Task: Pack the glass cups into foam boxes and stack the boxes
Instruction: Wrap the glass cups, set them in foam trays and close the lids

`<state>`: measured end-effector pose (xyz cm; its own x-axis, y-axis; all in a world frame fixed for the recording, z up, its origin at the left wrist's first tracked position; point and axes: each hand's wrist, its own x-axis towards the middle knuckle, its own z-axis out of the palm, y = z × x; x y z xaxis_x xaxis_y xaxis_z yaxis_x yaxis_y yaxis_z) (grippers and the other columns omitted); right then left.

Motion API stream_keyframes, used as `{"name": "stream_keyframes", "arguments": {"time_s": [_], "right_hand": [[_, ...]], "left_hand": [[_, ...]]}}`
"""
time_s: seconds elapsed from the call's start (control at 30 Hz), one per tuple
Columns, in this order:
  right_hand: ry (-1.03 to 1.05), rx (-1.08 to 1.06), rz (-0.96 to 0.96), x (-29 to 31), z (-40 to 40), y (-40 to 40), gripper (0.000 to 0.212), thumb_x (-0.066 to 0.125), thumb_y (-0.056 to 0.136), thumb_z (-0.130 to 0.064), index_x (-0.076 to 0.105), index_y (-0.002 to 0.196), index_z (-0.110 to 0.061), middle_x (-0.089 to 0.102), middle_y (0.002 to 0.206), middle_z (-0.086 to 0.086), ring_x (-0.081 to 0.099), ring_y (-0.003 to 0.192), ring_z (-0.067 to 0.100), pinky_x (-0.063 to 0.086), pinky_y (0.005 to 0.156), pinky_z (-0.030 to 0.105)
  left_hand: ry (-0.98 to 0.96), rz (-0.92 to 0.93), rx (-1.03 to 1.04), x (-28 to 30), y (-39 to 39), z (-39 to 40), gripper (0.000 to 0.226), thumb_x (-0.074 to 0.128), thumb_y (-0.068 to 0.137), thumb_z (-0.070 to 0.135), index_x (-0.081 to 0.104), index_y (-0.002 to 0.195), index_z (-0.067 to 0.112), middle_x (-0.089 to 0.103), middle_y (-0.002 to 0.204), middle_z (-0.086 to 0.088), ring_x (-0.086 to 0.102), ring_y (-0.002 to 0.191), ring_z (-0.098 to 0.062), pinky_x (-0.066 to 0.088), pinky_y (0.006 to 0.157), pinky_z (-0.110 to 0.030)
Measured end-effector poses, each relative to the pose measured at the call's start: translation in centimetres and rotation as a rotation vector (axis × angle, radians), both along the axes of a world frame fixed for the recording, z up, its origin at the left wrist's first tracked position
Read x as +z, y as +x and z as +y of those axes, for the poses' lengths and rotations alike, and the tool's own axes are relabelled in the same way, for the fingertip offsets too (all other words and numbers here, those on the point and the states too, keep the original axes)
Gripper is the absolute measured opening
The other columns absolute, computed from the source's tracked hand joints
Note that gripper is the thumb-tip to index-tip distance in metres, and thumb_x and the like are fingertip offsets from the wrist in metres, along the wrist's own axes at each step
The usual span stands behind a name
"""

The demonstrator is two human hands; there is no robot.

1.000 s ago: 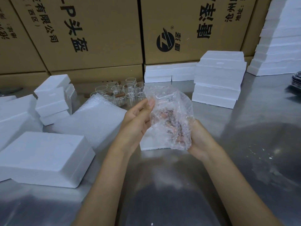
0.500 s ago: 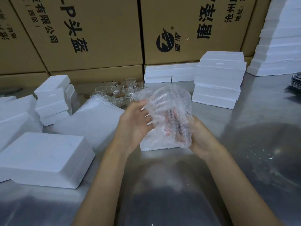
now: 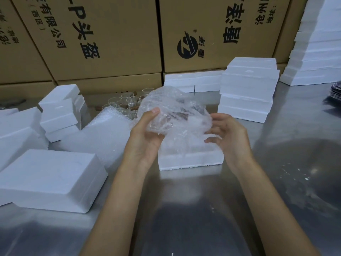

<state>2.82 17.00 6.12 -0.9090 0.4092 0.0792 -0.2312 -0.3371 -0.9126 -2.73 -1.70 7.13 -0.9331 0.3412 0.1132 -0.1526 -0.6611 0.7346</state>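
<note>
A bundle of clear bubble wrap (image 3: 175, 111), with something dark showing through it, hangs in the air above an open white foam box (image 3: 190, 159) at the table's middle. My left hand (image 3: 145, 133) grips the bundle's left side, thumb on top. My right hand (image 3: 227, 133) cups its right side with curled fingers. Several bare glass cups (image 3: 127, 103) stand further back, behind a stack of bubble-wrap sheets (image 3: 103, 132).
White foam boxes lie at the left (image 3: 49, 180) and in a small pile (image 3: 59, 111). A stack of foam boxes (image 3: 247, 89) stands at the right, a taller one (image 3: 317, 48) at the far right. Cardboard cartons (image 3: 110, 43) wall the back of the steel table (image 3: 276, 182).
The bundle has been turned and folded from upright to lying across. My left hand shifted under its left side; my right hand moved out from behind to its right side.
</note>
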Motion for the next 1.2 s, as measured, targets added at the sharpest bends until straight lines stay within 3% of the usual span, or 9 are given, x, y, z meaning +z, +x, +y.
{"name": "stream_keyframes", "arguments": {"time_s": [0.13,0.27,0.37,0.5,0.67,0.8,0.97,1.1,1.2], "right_hand": [[0.143,0.318,-0.211,0.0,-1.6,0.4,0.027,0.066,0.074,-0.028,0.069,0.091,-0.008,0.069,0.078,0.007,0.067,0.067,0.024,0.054,0.063,0.038],[0.066,0.09,-0.064,-0.5,-1.5,0.0,0.007,0.074,0.086,-0.02,0.074,0.09,-0.014,0.075,0.083,0.006,0.07,0.067,0.018,0.057,0.061,0.029],[-0.093,-0.004,0.065,-0.3,0.1,0.1,0.013,0.069,0.085,-0.004,0.069,0.093,-0.014,0.073,0.09,0.005,0.07,0.075,0.017,0.055,0.07,0.028],[-0.126,-0.01,0.077,0.0,0.8,0.3,0.027,0.065,0.086,0.003,0.063,0.11,-0.011,0.069,0.097,0.008,0.067,0.083,0.022,0.055,0.077,0.034],[-0.014,-0.039,0.013,-0.2,0.3,0.4,0.026,0.058,0.09,0.004,0.065,0.1,-0.019,0.071,0.095,0.005,0.066,0.08,0.023,0.053,0.079,0.041],[-0.01,-0.028,0.008,-0.4,0.2,0.3,0.024,0.061,0.089,0.002,0.066,0.104,-0.018,0.072,0.099,0.009,0.066,0.085,0.027,0.051,0.084,0.046],[-0.045,0.01,0.014,-0.6,0.5,0.1,0.028,0.072,0.082,-0.003,0.066,0.108,-0.013,0.073,0.095,0.009,0.071,0.084,0.027,0.059,0.069,0.039],[0.084,0.055,-0.086,-1.0,0.6,0.0,0.032,0.076,0.078,-0.004,0.067,0.109,-0.01,0.075,0.099,0.016,0.072,0.085,0.034,0.059,0.072,0.044],[0.17,0.031,-0.129,-1.3,0.5,-0.1,0.028,0.074,0.079,-0.002,0.068,0.103,-0.015,0.075,0.1,0.015,0.072,0.086,0.036,0.058,0.077,0.045]], "left_hand": [[0.016,-0.002,-0.017,-0.3,0.0,0.4,0.007,0.072,0.084,0.013,0.077,0.086,0.018,0.07,0.114,-0.007,0.064,0.113,-0.027,0.041,0.114,-0.046],[-0.13,0.03,-0.054,-0.5,-0.1,0.5,0.029,0.075,0.078,0.014,0.066,0.105,0.012,0.065,0.112,-0.009,0.061,0.111,-0.025,0.047,0.097,-0.036],[-0.319,0.074,-0.13,-0.5,0.1,0.3,0.059,0.074,0.073,0.008,0.055,0.129,0.005,0.067,0.117,-0.014,0.063,0.109,-0.027,0.047,0.103,-0.04],[-0.553,0.229,-0.238,-0.7,0.8,0.4,0.063,0.077,0.071,0.005,0.055,0.129,0.013,0.072,0.121,-0.008,0.069,0.111,-0.026,0.056,0.095,-0.034],[-0.923,0.443,-0.279,-1.1,1.0,0.6,0.07,0.084,0.068,0.013,0.055,0.129,0.03,0.07,0.123,0.011,0.064,0.117,-0.006,0.048,0.106,-0.036],[-0.957,0.464,-0.265,-0.8,1.2,0.5,0.071,0.087,0.069,0.014,0.054,0.13,0.032,0.068,0.125,0.011,0.062,0.118,-0.004,0.048,0.106,-0.033],[-0.917,0.497,-0.284,-0.3,1.5,0.1,0.068,0.087,0.07,0.02,0.058,0.131,0.031,0.069,0.126,0.011,0.062,0.121,-0.007,0.05,0.104,-0.032],[-0.949,0.508,-0.467,-0.4,1.3,-0.4,0.062,0.087,0.075,0.018,0.06,0.131,0.027,0.07,0.127,0.008,0.064,0.121,-0.011,0.048,0.104,-0.032],[-1.042,0.549,-0.407,-1.3,0.9,0.2,0.059,0.088,0.073,0.014,0.061,0.124,0.032,0.072,0.116,0.014,0.067,0.11,-0.005,0.051,0.094,-0.025]]}}
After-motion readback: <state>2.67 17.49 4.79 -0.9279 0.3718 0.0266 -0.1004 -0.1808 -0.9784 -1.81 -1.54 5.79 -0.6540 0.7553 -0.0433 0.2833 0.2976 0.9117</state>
